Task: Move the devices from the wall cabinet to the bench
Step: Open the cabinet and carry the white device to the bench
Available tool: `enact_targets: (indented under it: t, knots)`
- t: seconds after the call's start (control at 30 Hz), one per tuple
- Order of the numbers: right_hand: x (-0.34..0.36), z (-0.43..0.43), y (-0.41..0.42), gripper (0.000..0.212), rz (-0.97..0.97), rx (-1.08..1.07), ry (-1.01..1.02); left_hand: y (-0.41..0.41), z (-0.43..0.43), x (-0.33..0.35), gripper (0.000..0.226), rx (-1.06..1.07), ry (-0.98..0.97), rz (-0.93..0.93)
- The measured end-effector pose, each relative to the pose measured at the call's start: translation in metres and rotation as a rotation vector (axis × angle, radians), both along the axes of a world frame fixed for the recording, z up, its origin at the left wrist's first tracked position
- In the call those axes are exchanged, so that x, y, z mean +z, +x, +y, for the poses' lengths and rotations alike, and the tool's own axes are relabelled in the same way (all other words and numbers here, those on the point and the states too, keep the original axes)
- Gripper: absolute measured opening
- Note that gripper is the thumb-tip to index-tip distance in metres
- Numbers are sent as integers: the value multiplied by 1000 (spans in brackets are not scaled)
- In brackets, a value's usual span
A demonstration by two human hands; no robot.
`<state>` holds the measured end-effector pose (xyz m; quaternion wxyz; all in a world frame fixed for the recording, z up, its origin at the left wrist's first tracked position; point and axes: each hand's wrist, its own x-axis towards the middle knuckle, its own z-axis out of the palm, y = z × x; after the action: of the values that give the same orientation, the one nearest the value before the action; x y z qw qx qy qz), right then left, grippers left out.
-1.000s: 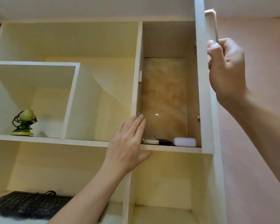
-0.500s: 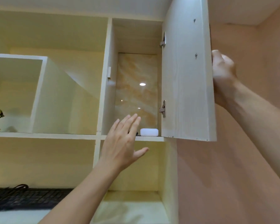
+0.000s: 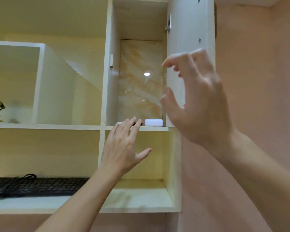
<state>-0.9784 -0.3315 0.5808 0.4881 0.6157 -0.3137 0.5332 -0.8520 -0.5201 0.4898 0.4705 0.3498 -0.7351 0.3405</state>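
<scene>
Case (image 3: 153,122), white and rounded, lies flat on cabinet shelf (image 3: 155,128)

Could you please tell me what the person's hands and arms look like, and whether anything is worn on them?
Both are bare. The left hand and its forearm show no glove, sleeve, watch, bracelet or ring. The right hand is blurred, but it also looks ungloved, with a bare wrist and forearm; a small ring there cannot be ruled out.

The cabinet (image 3: 105,81) is pale matt wood grain, its back panel (image 3: 141,84) glossy marble-look, the white case (image 3: 153,122) smooth plastic.
</scene>
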Motion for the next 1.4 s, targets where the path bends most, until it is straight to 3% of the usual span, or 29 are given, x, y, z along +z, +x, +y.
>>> enact_targets:
  t: [0.13,0.33,0.47,0.6,0.77,0.9,1.07,1.4]
  knots:
    - [-23,-54,3,39,42,-110,262,16,-13,1,91,-8,12,-4]
    - [-26,-131,-4,51,-49,-303,570,37,-48,9,87,-16,-16,-54]
    - [-21,-173,-4,71,75,-493,721,42,-76,11,87,11,-59,-156]
    - [-10,-197,-9,93,18,-626,900,43,-92,13,87,-16,-108,-162]
    - [-9,-209,-13,88,4,-726,858,38,-97,16,84,-70,-146,-147]
    - [-8,-201,-13,67,2,-674,797,36,-99,14,82,-91,-128,-142]
    - [-10,-188,-13,55,36,-646,663,40,-98,13,83,-109,-130,-128]
    - [-9,-180,-18,60,4,-620,680,35,-90,9,78,-169,-82,-68]
